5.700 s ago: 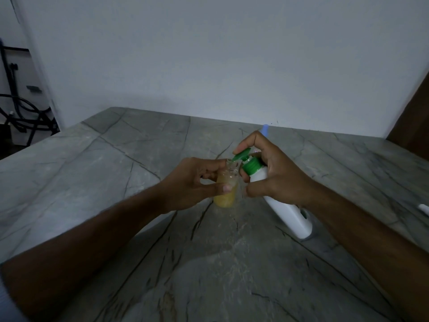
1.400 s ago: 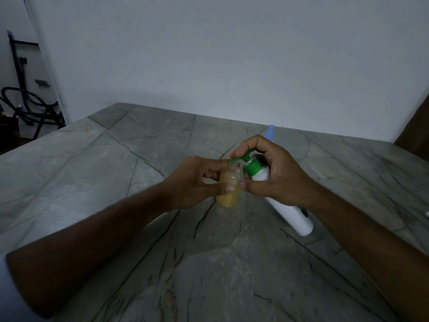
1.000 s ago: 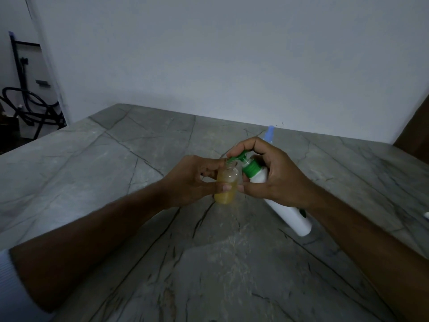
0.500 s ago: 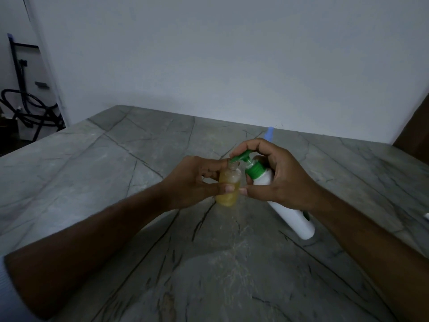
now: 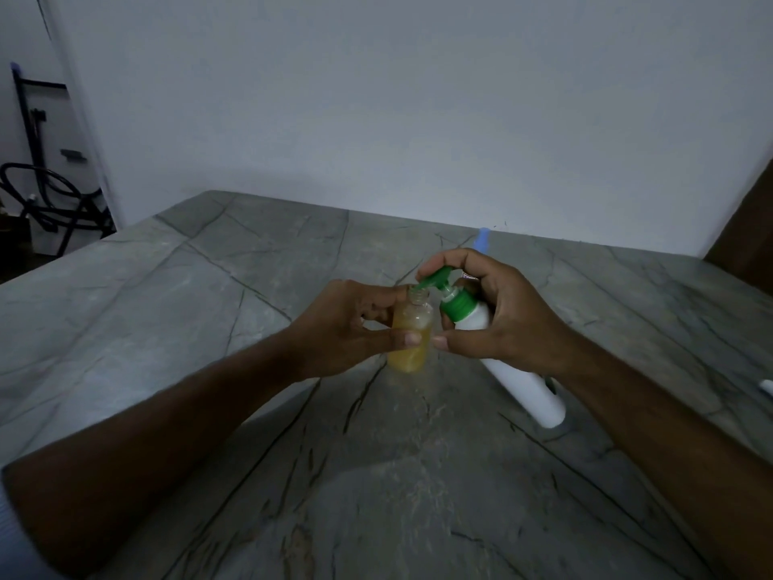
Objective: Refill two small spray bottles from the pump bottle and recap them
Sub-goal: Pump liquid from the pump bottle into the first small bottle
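Both hands meet over the middle of the grey stone table [image 5: 175, 311]. Starting at the left, the left hand [image 5: 343, 328] is closed around a small spray bottle [image 5: 410, 332], thumb across its front, holding it upright with its uncapped neck pointing up; it looks raised off the surface, though contact at its base is hard to judge. Yellow liquid fills most of its body, so this fill seems well along. Just to its right, the right hand [image 5: 497, 311] grips the white pump bottle [image 5: 502, 357] near its green collar, forefinger curled over the green pump head [image 5: 435, 282], whose spout sits at the small bottle's mouth. The pump bottle's long axis leans, top toward the small bottle, base down to the right and nearer the camera. Behind the right hand a blue-tipped object [image 5: 483, 240] shows, possibly the second bottle; no caps can be identified. Recapping and the second refill likely remain.
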